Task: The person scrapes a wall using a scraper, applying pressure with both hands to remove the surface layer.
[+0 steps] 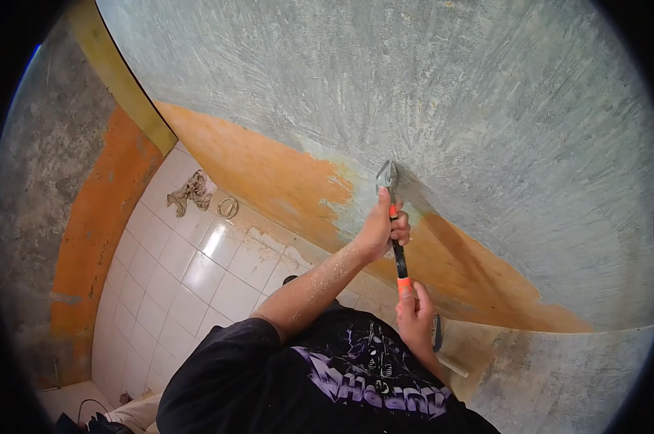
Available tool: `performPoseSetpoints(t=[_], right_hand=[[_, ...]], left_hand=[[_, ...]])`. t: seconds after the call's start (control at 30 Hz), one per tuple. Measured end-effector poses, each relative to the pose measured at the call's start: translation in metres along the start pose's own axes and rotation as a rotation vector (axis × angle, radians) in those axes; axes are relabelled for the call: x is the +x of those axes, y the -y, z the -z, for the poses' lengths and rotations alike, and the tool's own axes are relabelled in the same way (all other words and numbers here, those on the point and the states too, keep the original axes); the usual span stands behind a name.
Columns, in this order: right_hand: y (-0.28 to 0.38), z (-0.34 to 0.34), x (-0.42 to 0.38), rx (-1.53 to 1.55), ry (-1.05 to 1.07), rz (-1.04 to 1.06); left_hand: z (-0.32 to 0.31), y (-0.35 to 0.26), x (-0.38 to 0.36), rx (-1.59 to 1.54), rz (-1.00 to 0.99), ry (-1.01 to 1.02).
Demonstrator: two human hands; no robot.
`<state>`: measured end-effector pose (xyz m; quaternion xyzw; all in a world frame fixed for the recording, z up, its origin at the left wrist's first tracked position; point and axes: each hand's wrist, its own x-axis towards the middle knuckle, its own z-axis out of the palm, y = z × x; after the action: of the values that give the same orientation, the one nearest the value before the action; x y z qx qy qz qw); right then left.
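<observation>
both hands are closed on one long-handled scraper (pixel 400 257), a little apart along it. the left hand (pixel 376 233) wraps the shaft close behind the metal head (pixel 387 174), thumb laid along it toward the blade; the right hand (pixel 413 317) grips the orange end, nearer the body. the head seems to meet the wall (pixel 450 101) where rough grey borders the orange paint (pixel 262 155); whether the whole edge touches is too small to tell.

this spread grip looks sound: the far hand is well placed to press and steer, the near one to drive and set the angle. a low, even angle would probably bite under the paint without gouging, with the edge square to the wall so that no corner digs in. short, overlapping strokes from the ragged border should give the best control. the left thumb lies close to the head, so it would be safer slightly farther back. pale specks dot the left forearm (pixel 312 286), so wiping the palms now and then may help against slipping.
</observation>
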<state>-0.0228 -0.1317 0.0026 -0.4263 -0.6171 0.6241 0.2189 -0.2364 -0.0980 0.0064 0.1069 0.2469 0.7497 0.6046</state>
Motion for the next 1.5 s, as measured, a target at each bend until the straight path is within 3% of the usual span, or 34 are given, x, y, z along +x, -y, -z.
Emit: performPoseSetpoints(t=[1.1, 1.5], right_hand=[[0.009, -0.014, -0.008, -0.031, -0.087, 0.003], [-0.002, -0.003, 0.001, -0.049, -0.016, 0.012]], left_hand=[[0.003, -0.004, -0.005, -0.006, 0.015, 0.0], [0.001, 0.0, -0.001, -0.013, 0.004, -0.027]])
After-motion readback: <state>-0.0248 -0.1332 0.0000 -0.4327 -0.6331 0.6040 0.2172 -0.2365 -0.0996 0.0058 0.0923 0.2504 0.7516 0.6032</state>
